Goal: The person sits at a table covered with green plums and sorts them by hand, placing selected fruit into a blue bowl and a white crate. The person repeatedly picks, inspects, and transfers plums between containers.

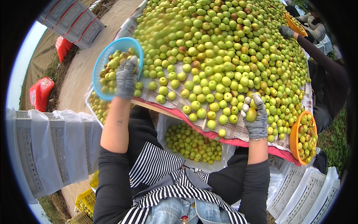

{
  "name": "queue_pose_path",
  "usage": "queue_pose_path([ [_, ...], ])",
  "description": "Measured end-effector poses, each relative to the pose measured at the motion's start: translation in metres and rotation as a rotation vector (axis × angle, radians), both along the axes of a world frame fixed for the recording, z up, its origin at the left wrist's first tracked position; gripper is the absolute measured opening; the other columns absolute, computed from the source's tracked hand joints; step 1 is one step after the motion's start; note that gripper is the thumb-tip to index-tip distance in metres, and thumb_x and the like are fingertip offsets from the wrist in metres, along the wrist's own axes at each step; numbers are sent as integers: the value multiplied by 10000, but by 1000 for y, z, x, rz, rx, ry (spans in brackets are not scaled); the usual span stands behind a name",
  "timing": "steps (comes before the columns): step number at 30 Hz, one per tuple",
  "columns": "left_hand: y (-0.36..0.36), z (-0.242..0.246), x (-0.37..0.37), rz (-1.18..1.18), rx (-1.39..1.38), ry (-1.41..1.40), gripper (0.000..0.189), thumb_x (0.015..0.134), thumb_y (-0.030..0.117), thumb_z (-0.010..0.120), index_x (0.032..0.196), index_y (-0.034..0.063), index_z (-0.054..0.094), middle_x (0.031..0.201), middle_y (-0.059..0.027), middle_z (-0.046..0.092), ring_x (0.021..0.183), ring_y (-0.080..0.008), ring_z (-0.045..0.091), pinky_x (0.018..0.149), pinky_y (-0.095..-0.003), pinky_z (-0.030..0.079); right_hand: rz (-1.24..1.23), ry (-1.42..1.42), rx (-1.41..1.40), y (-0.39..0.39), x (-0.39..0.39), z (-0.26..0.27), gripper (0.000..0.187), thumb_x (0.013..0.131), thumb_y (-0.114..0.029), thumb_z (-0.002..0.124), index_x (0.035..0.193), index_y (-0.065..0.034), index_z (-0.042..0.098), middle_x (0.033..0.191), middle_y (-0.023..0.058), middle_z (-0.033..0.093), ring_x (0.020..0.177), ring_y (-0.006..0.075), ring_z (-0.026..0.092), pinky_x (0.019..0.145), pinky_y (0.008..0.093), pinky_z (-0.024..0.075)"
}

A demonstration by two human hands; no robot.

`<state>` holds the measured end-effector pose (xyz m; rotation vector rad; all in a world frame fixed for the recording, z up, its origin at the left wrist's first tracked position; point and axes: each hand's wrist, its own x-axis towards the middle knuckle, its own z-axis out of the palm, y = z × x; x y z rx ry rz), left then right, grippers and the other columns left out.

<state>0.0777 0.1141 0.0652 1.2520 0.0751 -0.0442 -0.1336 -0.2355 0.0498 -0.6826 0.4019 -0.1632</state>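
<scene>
Small round green fruits [221, 88], some with reddish-brown patches, cover a cloth-topped table [179, 107] before me. My left hand [126, 78], in a grey knit glove, lies over the fruits in a blue plastic basket [98, 81] at the table's left corner; whether its fingers hold any is hidden. In my right hand [256, 119], gloved alike, is a brownish-green fruit [251, 114] against the palm, with another fruit at the fingers. Below the table's edge, between my legs, a container lined with clear plastic [165, 123] holds more fruits.
An orange basket of fruits [293, 137] stands at the right corner. Stacked grey crates with plastic liners [50, 148] flank me at left, others [302, 193] at right. Across the right side, a co-worker's gloved hand [286, 31] reaches over the fruits near another orange basket [293, 26].
</scene>
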Motion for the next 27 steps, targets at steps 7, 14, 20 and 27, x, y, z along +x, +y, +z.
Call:
queue_pose_path([
  [7, 56, -15, 54, 455, 544, 136, 361, 905, 382, 490, 870, 42, 604, 794, -49, 587, 630, -117, 542, 532, -249, 462, 21, -7, 94, -7, -6, 4, 216, 922, -327, 474, 908, -121, 537, 746, 58, 550, 553, 177, 568, 412, 298, 481],
  [14, 12, -39, 65, 641, 1223, -647, 325, 839, 202, 528, 1110, 29, 567, 1171, -191, 533, 1112, -338, 486, 975, -409, 348, -24, 74, 73, -9, -7, 3, 220, 914, -312, 490, 904, -98, 538, 744, 64, 546, 556, 176, 570, 407, 287, 479],
  [20, -64, -40, 13, -89, 1287, -568, 209, 811, 136, 552, 1005, 111, 623, 986, -132, 604, 898, -304, 591, 814, -387, 467, -118, 108, -140, -9, -10, -7, 262, 877, -298, 541, 1040, -95, 511, 804, 60, 570, 592, 191, 560, 434, 296, 455],
  [27, -84, -46, -26, -667, 1646, -342, 334, 723, 203, 678, 1033, 110, 597, 1038, -131, 554, 912, -312, 586, 811, -405, 478, -19, 87, -3, -14, -16, -2, 279, 870, -292, 552, 1048, -82, 506, 815, 55, 578, 593, 182, 566, 440, 290, 463],
])
